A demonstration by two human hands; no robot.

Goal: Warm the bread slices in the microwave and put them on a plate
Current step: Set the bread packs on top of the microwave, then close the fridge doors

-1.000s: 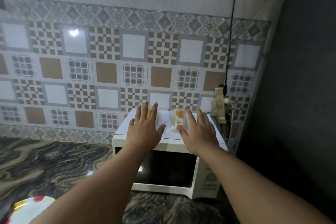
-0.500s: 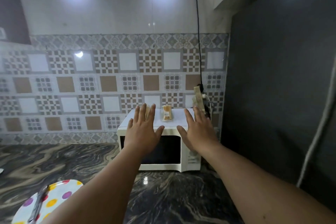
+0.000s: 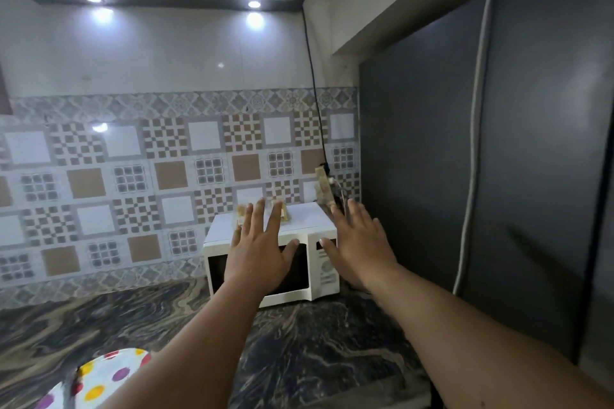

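Note:
A white microwave stands on the dark marble counter against the tiled wall, its door closed. On its top sits a pack of bread slices, partly hidden by my fingers; a second bit of bread shows at the left. My left hand is stretched out flat in front of the microwave door, fingers spread, holding nothing. My right hand hovers open before the control panel at the right. A white plate with coloured dots lies at the bottom left of the counter.
A dark fridge stands close to the right of the microwave. A black cable runs down the wall to a socket behind the microwave. The marble counter stretches toward me.
The view has pulled back and tilted up, so the microwave looks smaller and farther away. Both hands stay raised and open, now in front of the microwave instead of over its top.

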